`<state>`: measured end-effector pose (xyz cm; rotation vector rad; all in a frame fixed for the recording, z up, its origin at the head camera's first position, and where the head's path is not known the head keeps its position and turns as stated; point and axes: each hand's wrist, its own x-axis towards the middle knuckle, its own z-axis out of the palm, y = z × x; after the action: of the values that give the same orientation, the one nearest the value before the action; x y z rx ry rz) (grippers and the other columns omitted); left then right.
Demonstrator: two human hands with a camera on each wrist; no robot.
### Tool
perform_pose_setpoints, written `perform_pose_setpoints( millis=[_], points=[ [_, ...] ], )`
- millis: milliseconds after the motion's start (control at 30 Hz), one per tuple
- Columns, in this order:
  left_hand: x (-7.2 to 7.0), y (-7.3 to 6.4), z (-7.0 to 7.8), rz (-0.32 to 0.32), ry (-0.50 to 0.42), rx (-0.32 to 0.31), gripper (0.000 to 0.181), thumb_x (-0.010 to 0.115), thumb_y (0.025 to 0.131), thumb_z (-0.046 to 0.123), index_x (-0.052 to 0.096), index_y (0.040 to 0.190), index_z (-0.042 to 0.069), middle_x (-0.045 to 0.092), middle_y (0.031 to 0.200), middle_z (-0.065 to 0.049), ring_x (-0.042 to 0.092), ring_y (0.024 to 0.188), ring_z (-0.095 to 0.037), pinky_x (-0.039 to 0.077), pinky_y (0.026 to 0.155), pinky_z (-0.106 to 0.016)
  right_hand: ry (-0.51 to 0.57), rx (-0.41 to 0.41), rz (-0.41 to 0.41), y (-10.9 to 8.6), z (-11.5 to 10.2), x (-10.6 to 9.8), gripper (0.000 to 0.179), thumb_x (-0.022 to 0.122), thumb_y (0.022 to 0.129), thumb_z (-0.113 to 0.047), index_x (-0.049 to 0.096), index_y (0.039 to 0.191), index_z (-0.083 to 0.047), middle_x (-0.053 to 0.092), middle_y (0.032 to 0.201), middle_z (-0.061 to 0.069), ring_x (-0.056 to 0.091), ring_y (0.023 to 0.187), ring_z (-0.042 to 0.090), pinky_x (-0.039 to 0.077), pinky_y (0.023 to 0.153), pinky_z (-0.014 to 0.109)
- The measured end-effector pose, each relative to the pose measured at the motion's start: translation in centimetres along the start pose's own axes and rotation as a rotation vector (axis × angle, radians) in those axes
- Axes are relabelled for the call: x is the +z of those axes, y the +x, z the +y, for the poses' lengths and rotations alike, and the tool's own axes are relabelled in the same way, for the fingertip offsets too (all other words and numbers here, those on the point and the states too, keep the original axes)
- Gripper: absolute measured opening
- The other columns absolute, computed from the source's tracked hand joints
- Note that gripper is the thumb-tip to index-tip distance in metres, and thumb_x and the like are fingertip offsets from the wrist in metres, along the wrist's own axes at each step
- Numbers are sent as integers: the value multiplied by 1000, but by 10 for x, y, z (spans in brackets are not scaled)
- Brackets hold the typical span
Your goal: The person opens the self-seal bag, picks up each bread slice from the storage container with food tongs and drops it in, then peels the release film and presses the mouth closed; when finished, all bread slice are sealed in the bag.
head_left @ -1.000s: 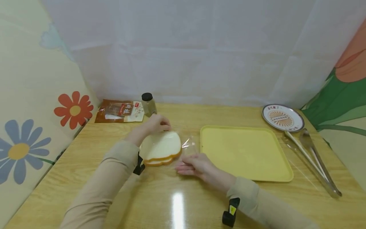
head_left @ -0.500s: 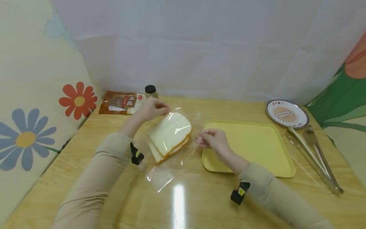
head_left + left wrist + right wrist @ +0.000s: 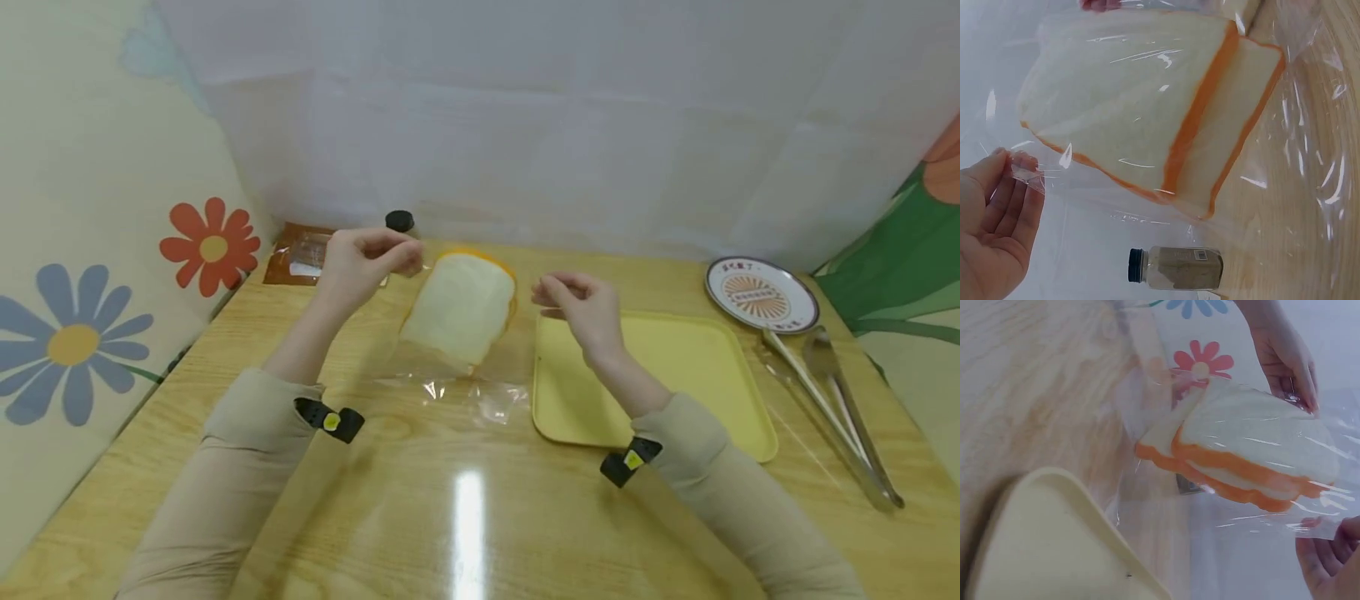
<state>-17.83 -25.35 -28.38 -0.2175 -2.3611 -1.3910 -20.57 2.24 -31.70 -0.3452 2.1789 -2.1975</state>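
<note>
Two bread slices [image 3: 461, 308] with orange-brown crusts lie overlapped inside a clear plastic bag [image 3: 498, 402]. The bag hangs between my hands. My left hand [image 3: 367, 262] pinches one upper corner; in the left wrist view its thumb and fingertips [image 3: 1022, 161] meet on the film. The opposite corner is pinched by my right hand [image 3: 588, 312], above the tray's left edge. In the right wrist view that hand [image 3: 1329, 559] grips the film near the bread's crust. Behind the left hand stands a spice bottle [image 3: 1185, 267] with a black cap, partly hidden in the head view.
A yellow tray [image 3: 660, 383] lies right of the bag. Beyond it are a round printed plate [image 3: 761, 292] and metal tongs [image 3: 855, 425]. A brown food packet [image 3: 292, 262] sits at the back left, partly behind my left hand. A white cloth [image 3: 525, 150] hangs behind.
Both hands have risen and moved toward the back, lifting the bagged bread up from the table. The right hand has also moved rightward, and the bag has spread out between the hands.
</note>
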Motion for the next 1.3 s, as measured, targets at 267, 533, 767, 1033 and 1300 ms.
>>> perform_pose_setpoints(
  millis=[267, 533, 767, 1033, 1300],
  points=[
    [-3, -10, 7, 107, -173, 115, 20, 67, 86, 9, 70, 98, -7, 70, 78, 16, 68, 72, -1, 55, 62, -13, 35, -159, 23, 14, -16, -1, 27, 65, 89, -10, 64, 103, 12, 72, 80, -3, 68, 73, 6, 59, 74, 27],
    [-5, -12, 16, 131, -290, 154, 19, 67, 87, 9, 72, 96, -6, 73, 81, 10, 69, 74, -5, 57, 71, -17, 40, -228, 25, 17, -29, -1, 27, 64, 89, -11, 66, 102, 12, 69, 75, -13, 68, 75, 5, 58, 74, 25],
    [-7, -14, 29, 164, -458, 121, 16, 68, 85, 8, 72, 93, -5, 74, 78, 4, 71, 73, -8, 57, 71, -19, 124, -224, 11, 19, -39, -2, 27, 63, 90, -9, 64, 104, 14, 70, 76, -12, 68, 77, 5, 58, 77, 25],
    [-15, -29, 32, 178, -561, 61, 14, 66, 86, 4, 73, 96, -3, 75, 81, 0, 71, 75, -9, 57, 74, -22, 199, -240, -51, 11, -39, -3, 25, 61, 90, -7, 62, 101, 15, 72, 78, -8, 70, 78, 10, 58, 79, 30],
    [-12, -36, 22, 119, -587, 13, 16, 65, 86, 2, 73, 99, 0, 75, 86, 2, 71, 78, -8, 57, 74, -20, 171, -216, -38, 4, -19, 1, 26, 62, 90, -6, 62, 102, 17, 72, 75, -11, 69, 74, 8, 59, 76, 28]
  ],
)
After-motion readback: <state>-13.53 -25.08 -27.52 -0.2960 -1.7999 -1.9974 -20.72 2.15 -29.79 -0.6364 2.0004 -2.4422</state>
